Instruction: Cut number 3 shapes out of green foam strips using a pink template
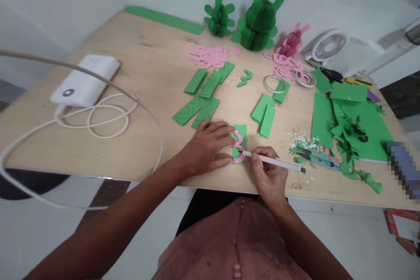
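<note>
In my right hand (pixel 269 175) is a white pen (pixel 275 161), its tip on a pink curvy paper cutout (pixel 241 157). That cutout lies over a folded green paper strip (pixel 241 130) near the table's front edge. My left hand (pixel 210 146) rests flat with fingers apart, its fingertips and thumb at the left side of the cutout. Just beyond lie green strips with drawn curves (pixel 197 107) and folded green pieces (pixel 264 111). A green curvy cutout (pixel 245 78) lies farther back.
Blue-handled snips (pixel 320 159) and paper scraps (pixel 303 142) lie to the right, beside green sheets (pixel 377 129). Pink cutouts (pixel 210 57) and green paper figures (pixel 259 24) stand behind. A white power bank (pixel 85 79) with a looping cable (pixel 126 124) occupies the left.
</note>
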{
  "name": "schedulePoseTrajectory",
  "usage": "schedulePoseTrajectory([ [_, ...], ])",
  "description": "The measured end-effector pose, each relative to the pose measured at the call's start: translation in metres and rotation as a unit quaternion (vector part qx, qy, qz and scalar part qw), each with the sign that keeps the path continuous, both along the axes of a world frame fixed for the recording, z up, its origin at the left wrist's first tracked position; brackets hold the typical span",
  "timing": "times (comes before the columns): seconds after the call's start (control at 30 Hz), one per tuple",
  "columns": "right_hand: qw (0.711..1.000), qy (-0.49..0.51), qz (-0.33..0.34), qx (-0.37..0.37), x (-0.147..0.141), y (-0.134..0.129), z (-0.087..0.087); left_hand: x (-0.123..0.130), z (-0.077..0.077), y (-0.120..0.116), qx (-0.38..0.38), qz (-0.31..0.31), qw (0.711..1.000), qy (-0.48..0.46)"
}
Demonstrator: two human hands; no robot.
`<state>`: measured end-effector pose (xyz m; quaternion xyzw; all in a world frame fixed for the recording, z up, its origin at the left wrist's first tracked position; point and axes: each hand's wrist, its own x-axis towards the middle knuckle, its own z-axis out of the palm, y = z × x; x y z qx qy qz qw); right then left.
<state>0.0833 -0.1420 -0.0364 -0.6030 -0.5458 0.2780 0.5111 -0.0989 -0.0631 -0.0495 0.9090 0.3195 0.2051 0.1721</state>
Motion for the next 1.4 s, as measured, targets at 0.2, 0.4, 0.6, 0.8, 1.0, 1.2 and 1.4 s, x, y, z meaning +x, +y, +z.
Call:
schedulePoseTrajectory([
  [0.2,1.000,0.005,0.005,0.003,0.0033,-0.0008,-0.0066,0.0003,0.0011,-0.0001,0.000,-0.002,1.000,-0.001],
  [0.4,0.999,-0.038,0.021,0.020,0.0056,-0.0007,-0.0082,-0.0006,0.0008,-0.0004,0.003,-0.003,1.000,0.001],
  [0.6,0.997,-0.069,0.038,0.023,0.0035,0.0000,-0.0028,-0.0006,0.0019,-0.0011,0.001,-0.005,1.000,0.004],
  [0.8,0.997,-0.071,0.025,0.035,0.0030,-0.0003,-0.0035,-0.0002,0.0042,-0.0022,-0.002,-0.005,1.000,0.003],
  [1.0,0.997,-0.068,0.024,0.038,0.0040,0.0003,-0.0041,-0.0001,0.0040,-0.0027,0.001,-0.003,1.000,-0.001],
  [1.2,0.997,-0.059,0.030,0.031,0.0039,0.0006,-0.0042,0.0009,0.0051,-0.0042,-0.004,0.004,1.000,-0.007],
  [1.4,0.997,-0.053,0.027,0.039,0.0042,0.0009,-0.0053,0.0008,0.0047,-0.0042,-0.009,0.005,1.000,-0.012],
])
